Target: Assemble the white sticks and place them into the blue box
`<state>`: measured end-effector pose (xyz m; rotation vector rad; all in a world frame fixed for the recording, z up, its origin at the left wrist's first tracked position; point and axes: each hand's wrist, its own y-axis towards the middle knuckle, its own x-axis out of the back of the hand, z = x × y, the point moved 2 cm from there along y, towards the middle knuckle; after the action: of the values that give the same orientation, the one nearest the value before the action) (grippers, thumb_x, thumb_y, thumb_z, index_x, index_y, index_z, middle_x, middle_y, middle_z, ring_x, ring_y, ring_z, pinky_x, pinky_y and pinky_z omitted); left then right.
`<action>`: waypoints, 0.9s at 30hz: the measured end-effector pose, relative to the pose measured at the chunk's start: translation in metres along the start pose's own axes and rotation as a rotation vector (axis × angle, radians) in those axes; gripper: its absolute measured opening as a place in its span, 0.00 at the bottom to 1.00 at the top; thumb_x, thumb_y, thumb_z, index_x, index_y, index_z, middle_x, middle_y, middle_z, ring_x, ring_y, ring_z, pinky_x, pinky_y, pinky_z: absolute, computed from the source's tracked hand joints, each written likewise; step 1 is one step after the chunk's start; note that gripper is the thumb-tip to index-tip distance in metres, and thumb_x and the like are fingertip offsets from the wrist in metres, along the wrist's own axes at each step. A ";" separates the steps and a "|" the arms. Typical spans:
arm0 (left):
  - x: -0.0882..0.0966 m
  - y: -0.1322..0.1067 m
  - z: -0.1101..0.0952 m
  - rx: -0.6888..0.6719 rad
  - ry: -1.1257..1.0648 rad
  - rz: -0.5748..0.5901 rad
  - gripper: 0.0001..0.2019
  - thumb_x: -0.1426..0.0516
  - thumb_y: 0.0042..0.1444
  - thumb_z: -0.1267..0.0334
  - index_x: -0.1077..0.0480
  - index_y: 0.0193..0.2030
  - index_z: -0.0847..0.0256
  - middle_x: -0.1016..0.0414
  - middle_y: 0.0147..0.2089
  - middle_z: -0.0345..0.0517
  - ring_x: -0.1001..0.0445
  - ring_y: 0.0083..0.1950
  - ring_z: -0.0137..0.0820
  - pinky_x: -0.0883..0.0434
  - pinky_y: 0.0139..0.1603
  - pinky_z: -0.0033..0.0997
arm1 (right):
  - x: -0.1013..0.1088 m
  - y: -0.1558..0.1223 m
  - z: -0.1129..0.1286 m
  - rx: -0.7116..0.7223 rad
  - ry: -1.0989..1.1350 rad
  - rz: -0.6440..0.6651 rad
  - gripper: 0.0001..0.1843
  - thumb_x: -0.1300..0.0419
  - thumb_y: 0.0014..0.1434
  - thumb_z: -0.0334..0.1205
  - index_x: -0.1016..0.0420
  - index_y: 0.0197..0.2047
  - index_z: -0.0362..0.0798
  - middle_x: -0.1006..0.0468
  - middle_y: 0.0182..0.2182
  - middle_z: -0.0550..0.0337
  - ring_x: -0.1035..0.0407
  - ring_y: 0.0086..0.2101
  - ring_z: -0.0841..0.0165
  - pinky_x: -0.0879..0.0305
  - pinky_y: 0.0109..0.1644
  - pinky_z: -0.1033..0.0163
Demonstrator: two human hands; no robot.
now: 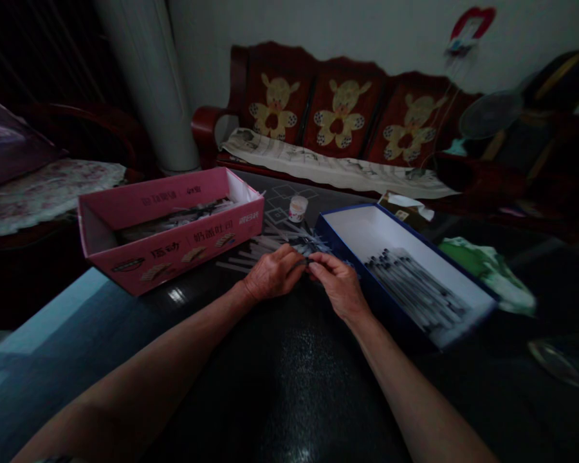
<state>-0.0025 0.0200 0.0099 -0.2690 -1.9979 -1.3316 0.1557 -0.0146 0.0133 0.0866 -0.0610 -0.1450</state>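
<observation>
My left hand [271,274] and my right hand [336,280] meet over the dark table [289,379], fingers pinched together on a thin dark pen-like stick [303,262] held between them. Just beyond the fingers lies a loose pile of similar sticks [289,243] on the table. A blue box with a white inside [367,228] sits to the right of my right hand and holds a row of the sticks [415,286]. To the left of my left hand stands a pink cardboard box [174,247] with more of them inside.
A small white jar [298,208] stands behind the pile. A green cloth [487,267] lies at the right. A red wooden sofa [338,112] with bear cushions and a paper sheet runs along the back. A white pillar [149,83] rises back left.
</observation>
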 end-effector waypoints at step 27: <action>-0.001 0.002 -0.001 -0.028 0.128 0.048 0.12 0.52 0.66 0.64 0.28 0.43 0.65 0.26 0.36 0.48 0.26 0.38 0.30 0.26 0.40 0.30 | 0.010 0.001 0.008 0.354 -0.484 0.030 0.11 0.40 0.57 0.44 0.19 0.38 0.50 0.18 0.36 0.56 0.25 0.36 0.64 0.30 0.44 0.59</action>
<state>0.0000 0.0200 0.0111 -0.2374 -1.8568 -1.3146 0.1650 -0.0155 0.0222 0.4033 -0.5716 -0.1212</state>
